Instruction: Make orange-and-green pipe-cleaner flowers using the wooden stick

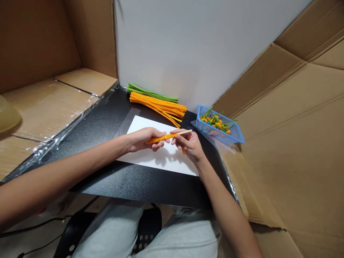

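Note:
A thin wooden stick (185,132) wrapped along most of its length with an orange pipe cleaner (162,138) is held level over a white sheet of paper (150,157). My left hand (142,139) is closed around the wrapped left end. My right hand (188,144) pinches the stick and the loose orange tail near the bare right end. Both hands hover just above the paper on a black table (129,182).
A bundle of orange pipe cleaners (161,105) and green ones (149,94) lies at the table's back against a white wall. A blue basket (236,135) with small orange-and-green pieces stands at the right. Cardboard panels (290,118) flank both sides.

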Demonstrator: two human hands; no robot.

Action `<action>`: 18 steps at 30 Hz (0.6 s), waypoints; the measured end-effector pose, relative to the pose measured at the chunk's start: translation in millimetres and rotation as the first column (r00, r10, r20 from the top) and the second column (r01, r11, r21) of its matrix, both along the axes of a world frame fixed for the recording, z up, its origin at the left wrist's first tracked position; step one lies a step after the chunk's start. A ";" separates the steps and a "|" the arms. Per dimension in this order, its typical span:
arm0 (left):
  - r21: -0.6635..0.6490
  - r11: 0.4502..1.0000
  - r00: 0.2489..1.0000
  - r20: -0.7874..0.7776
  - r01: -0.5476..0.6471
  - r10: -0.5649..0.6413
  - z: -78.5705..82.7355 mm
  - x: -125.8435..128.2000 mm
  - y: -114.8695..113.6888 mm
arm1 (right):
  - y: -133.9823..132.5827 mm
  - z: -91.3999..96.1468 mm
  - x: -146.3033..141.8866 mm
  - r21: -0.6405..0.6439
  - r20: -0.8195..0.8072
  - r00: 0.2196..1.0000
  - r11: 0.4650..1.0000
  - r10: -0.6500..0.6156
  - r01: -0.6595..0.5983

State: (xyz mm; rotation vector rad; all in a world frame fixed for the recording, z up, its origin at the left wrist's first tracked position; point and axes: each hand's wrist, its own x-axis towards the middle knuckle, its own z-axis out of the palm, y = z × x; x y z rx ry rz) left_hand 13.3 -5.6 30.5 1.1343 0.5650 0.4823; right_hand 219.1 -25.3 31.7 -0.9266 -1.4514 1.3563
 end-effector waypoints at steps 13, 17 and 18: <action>0.481 0.867 0.966 -0.136 -0.130 0.220 -0.7 4.8 -2.0 | 6.3 -8.5 -3.4 -0.024 -0.020 0.957 0.957 -0.290 0.290; 0.594 0.786 0.924 -0.181 -0.169 0.336 0.5 8.1 -11.3 | 4.0 -9.3 -6.5 -0.023 -0.023 0.951 0.951 -0.308 0.307; 0.600 0.781 0.919 -0.187 -0.173 0.347 0.7 8.4 -12.0 | 3.7 -9.2 -7.2 -0.030 -0.020 0.953 0.952 -0.304 0.303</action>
